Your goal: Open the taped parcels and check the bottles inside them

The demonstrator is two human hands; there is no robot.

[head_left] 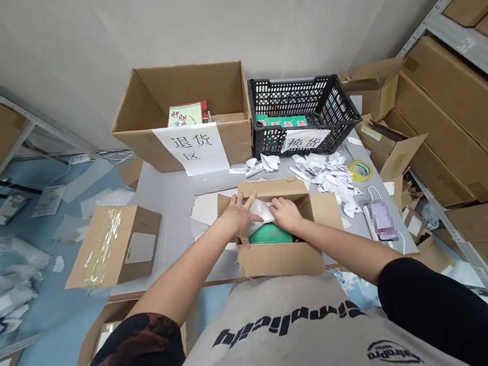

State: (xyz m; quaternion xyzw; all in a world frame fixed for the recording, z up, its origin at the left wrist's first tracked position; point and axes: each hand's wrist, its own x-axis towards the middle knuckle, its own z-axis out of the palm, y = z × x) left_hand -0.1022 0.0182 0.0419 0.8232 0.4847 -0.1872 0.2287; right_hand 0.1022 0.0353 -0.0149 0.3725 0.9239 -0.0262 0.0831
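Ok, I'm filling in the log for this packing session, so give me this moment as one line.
left hand: on white wrapped packet | right hand: beside packet, inside open cardboard box | under packet: green item

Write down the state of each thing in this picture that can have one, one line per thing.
Middle cardboard box, open, flaps up
White packet, in the box's mouth, under both hands
Left hand, fingers spread, on the packet
Right hand, resting on the packet
Back cardboard box, open, holding a book
Black crate, holding green items
Taped box, shut, clear tape across it
Yellow tape roll, lying loose
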